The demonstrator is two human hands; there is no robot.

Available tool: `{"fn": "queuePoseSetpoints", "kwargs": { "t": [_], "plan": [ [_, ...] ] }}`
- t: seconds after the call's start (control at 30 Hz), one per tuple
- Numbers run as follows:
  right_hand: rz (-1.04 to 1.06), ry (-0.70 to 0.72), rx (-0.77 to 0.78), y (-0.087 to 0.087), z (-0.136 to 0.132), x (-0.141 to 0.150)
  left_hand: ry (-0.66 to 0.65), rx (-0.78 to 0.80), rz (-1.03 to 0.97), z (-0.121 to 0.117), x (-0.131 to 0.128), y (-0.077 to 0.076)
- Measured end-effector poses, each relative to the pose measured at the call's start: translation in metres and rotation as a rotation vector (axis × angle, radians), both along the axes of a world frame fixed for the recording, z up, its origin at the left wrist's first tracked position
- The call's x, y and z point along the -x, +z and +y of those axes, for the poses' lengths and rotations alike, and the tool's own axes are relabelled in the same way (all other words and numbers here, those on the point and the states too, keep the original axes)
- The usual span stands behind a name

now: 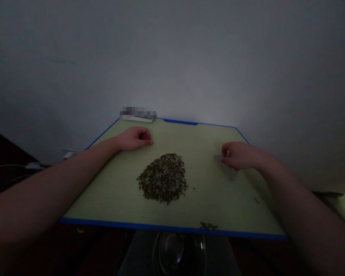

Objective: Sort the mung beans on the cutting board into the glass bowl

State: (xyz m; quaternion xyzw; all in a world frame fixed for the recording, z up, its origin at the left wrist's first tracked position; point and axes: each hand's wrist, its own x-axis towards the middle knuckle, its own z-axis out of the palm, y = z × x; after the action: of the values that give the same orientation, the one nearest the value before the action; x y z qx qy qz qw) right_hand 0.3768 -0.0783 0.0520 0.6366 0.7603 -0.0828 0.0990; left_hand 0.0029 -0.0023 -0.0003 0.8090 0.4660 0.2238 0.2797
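A pile of small greenish-brown grains or seeds, with paler bits among them, lies in the middle of the pale yellow tabletop. Behind it and to the left, my left hand rests on the table with its fingers curled in; whether they hold anything is hidden. On the right, my right hand pinches a clear, see-through plastic piece, partly covered by the fingers; its exact kind does not show. A smaller cluster of the same grains sits by the front edge, and one stray grain lies right of the pile.
A blue rim edges the table, which stands against a grey wall. At the back left corner is a flat white object, partly blurred. Below the front edge, a shiny round bowl sits at my lap. White cables run at far left.
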Motion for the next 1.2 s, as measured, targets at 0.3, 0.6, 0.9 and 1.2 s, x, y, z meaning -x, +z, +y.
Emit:
{"fn": "queuePoseSetpoints", "kwargs": {
  "t": [0.3, 0.6, 0.9, 1.2],
  "plan": [
    [0.206, 0.153, -0.017, -0.006, -0.004, 0.015, -0.008, 0.001, 0.006, 0.001, 0.000, -0.001],
    [0.306, 0.420, 0.127, -0.003, -0.029, 0.047, 0.001, -0.002, 0.021, -0.001, -0.001, 0.002],
    [0.312, 0.472, 0.125, -0.003, -0.041, 0.058, 0.005, -0.008, 0.020, 0.000, -0.001, 0.001],
    [0.283, 0.504, 0.178, 0.001, -0.044, 0.057, 0.003, 0.004, 0.004, 0.001, 0.000, 0.000]
  ]
}}
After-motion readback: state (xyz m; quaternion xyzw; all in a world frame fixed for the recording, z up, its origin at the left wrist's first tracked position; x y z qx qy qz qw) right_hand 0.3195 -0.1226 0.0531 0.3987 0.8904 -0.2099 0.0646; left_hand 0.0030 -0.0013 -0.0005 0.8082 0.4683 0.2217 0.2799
